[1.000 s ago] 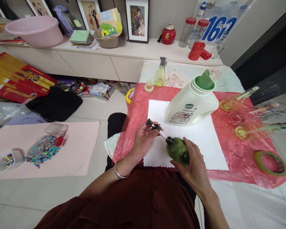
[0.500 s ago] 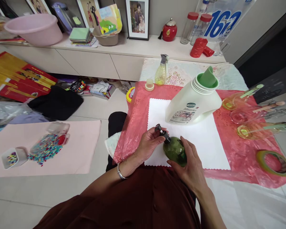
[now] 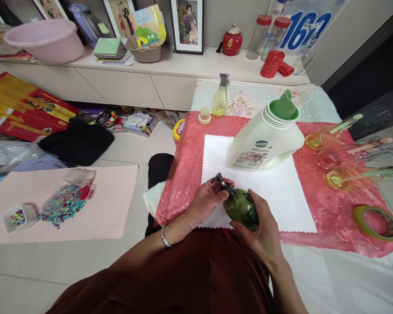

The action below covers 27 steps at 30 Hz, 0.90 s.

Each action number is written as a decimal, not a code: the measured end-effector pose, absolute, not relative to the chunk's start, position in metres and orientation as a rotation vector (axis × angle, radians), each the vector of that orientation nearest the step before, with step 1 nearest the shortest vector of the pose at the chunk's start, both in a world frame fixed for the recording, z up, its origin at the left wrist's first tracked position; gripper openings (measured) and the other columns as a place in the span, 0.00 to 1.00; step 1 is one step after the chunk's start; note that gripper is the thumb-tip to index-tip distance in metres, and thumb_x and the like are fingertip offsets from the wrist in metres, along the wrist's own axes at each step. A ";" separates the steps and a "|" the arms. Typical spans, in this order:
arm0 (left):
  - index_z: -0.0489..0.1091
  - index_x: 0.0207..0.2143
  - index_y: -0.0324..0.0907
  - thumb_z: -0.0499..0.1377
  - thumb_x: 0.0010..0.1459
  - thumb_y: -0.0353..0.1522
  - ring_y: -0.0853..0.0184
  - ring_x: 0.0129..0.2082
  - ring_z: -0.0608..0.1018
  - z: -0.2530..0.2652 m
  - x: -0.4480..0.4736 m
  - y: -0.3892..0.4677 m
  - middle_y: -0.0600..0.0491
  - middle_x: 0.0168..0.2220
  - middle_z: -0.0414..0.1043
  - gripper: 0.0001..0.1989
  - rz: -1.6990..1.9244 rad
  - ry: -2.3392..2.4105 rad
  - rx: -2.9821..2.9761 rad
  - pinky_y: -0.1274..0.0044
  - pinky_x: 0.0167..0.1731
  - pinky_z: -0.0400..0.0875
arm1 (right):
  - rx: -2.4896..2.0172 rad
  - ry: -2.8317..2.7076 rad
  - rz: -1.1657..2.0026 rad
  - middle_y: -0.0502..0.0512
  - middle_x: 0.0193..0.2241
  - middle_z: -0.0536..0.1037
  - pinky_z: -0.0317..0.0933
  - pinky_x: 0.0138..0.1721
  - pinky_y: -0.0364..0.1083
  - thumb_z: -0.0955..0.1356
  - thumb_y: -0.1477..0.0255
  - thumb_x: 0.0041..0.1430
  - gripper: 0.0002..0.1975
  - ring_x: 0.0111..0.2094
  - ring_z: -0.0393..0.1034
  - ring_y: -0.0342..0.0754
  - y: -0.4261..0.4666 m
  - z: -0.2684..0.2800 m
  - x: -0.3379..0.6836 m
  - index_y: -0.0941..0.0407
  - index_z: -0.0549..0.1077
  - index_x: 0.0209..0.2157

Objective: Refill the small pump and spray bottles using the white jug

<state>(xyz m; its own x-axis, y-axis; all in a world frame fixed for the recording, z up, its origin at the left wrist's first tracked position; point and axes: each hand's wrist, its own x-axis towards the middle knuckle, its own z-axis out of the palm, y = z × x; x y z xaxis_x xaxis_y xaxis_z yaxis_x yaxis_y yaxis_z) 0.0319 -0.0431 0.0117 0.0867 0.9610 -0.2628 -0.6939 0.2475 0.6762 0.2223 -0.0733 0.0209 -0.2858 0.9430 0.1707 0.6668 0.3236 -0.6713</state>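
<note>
A green see-through pump bottle lies tilted in front of me, over the near edge of the white cloth. Its black pump head points up and to the left. My left hand pinches the pump's collar between thumb and fingers. Wrapped round the bottle's body from the right is my right hand. Just beyond my hands stands a large pale detergent jug, uncapped at the top, with a green pouring spout.
Behind the jug are a spray bottle and a small cap. Glass vessels with sticks and a tape roll lie right, on red plastic sheeting. Colourful beads lie on a pink mat at left.
The pump head has come down slightly, closer against the bottle's neck, and my left hand has shifted a little down and right with it. My right hand keeps its hold.
</note>
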 end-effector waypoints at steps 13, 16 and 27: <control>0.78 0.44 0.39 0.77 0.44 0.35 0.61 0.47 0.78 0.015 0.026 -0.037 0.47 0.42 0.79 0.25 1.286 0.704 0.450 0.69 0.55 0.64 | -1.463 -1.969 0.735 0.55 0.59 0.65 0.67 0.57 0.55 0.72 0.52 0.60 0.41 0.58 0.64 0.53 -0.073 0.014 0.219 0.48 0.55 0.68; 0.78 0.41 0.40 0.78 0.41 0.37 0.64 0.45 0.77 0.015 0.030 -0.037 0.50 0.42 0.78 0.25 1.306 0.738 0.434 0.73 0.50 0.65 | -1.458 -1.966 0.715 0.56 0.60 0.65 0.67 0.58 0.54 0.72 0.52 0.60 0.41 0.58 0.64 0.52 -0.072 0.014 0.216 0.49 0.55 0.68; 0.78 0.43 0.39 0.78 0.42 0.37 0.62 0.48 0.77 0.018 0.024 -0.037 0.47 0.42 0.79 0.25 1.281 0.696 0.422 0.71 0.54 0.64 | -1.444 -1.917 0.798 0.56 0.59 0.66 0.68 0.57 0.52 0.72 0.53 0.59 0.40 0.57 0.65 0.52 -0.071 0.013 0.215 0.51 0.57 0.68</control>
<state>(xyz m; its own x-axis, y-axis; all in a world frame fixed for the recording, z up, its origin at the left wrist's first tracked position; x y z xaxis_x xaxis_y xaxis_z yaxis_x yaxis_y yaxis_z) 0.0241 -0.0366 0.0177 0.1267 0.9635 -0.2360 -0.7221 0.2527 0.6440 0.2148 -0.0712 0.0130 -0.2253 0.9683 0.1078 0.6054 0.2259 -0.7632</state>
